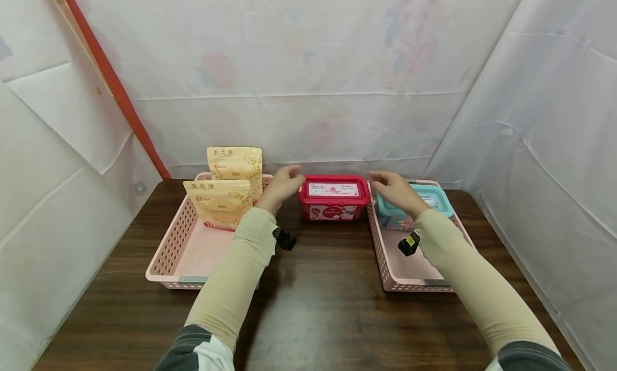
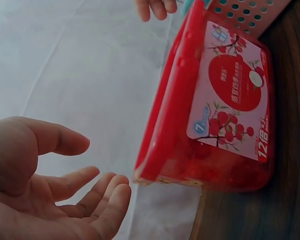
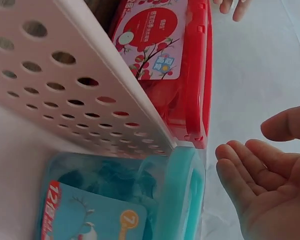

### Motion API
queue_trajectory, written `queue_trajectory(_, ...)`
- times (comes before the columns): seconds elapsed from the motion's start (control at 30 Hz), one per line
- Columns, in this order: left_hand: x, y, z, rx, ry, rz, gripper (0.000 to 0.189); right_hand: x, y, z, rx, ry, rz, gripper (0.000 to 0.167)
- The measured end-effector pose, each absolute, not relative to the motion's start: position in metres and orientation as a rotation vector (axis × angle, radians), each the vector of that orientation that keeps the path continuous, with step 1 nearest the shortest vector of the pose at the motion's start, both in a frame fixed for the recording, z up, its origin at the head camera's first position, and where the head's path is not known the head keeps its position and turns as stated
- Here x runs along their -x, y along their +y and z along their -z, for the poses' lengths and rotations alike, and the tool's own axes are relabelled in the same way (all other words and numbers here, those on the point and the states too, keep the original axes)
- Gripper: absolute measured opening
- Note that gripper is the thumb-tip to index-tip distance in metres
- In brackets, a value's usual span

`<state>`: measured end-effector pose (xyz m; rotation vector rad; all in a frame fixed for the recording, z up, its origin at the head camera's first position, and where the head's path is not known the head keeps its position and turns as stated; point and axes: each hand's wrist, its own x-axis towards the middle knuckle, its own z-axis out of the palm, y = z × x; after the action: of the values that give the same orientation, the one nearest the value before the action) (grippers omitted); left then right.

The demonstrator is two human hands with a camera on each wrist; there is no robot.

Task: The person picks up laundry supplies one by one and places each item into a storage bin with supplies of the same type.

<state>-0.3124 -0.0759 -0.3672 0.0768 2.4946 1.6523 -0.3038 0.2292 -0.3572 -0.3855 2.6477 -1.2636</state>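
A red lidded plastic box (image 1: 333, 195) with a cherry-printed label stands on the table between two pink baskets. My left hand (image 1: 284, 184) is at its left end, fingers relaxed and holding nothing; the left wrist view shows a gap between the fingertips and the red lid. Above the right basket's back left corner is my right hand (image 1: 396, 190), its fingers loosely bent and bare of any object. In the right wrist view its fingertips (image 3: 225, 167) point toward the lids. A teal-lidded box (image 1: 436, 198) sits in the right basket, partly hidden by the right hand and forearm.
The left pink basket (image 1: 178, 237) holds two upright yellow pouches (image 1: 219, 204) at its back. The right pink basket (image 1: 381, 253) stands close against the red box's right side. A white patterned sheet (image 1: 308, 76) hangs behind the dark wooden table (image 1: 328, 307).
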Motion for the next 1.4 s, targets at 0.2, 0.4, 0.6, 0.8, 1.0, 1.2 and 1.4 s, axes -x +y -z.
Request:
queue_trajectory(0.2,0.316,-0.077,0.374,-0.06,2.522,-1.623,0.054,0.312,0.222,0.359,0.444,2.751,1.113,0.049)
queue_trajectory(0.4,0.319,-0.077,0.379,-0.016,2.541,-1.623,0.054,0.317,0.215,0.362,0.453,2.817,1.005,0.049)
queue_trajectory(0.6,0.323,-0.074,0.388,0.023,2.503,-1.625,0.052,0.321,0.207,0.365,0.467,2.883,0.869,0.048)
queue_trajectory(0.8,0.325,-0.073,0.393,0.005,2.512,-1.611,0.052,0.326,0.199,0.368,0.502,2.961,0.711,0.044)
queue_trajectory(1.0,0.326,-0.072,0.394,0.002,2.531,-1.588,0.053,0.33,0.195,0.371,0.523,3.01,0.595,0.041)
queue_trajectory(1.2,0.325,-0.069,0.391,-0.039,2.597,-1.514,0.052,0.334,0.193,0.371,0.545,3.032,0.485,0.041)
queue_trajectory(1.4,0.323,-0.069,0.388,-0.128,2.715,-1.376,0.05,0.335,0.195,0.366,0.471,2.97,0.564,0.043)
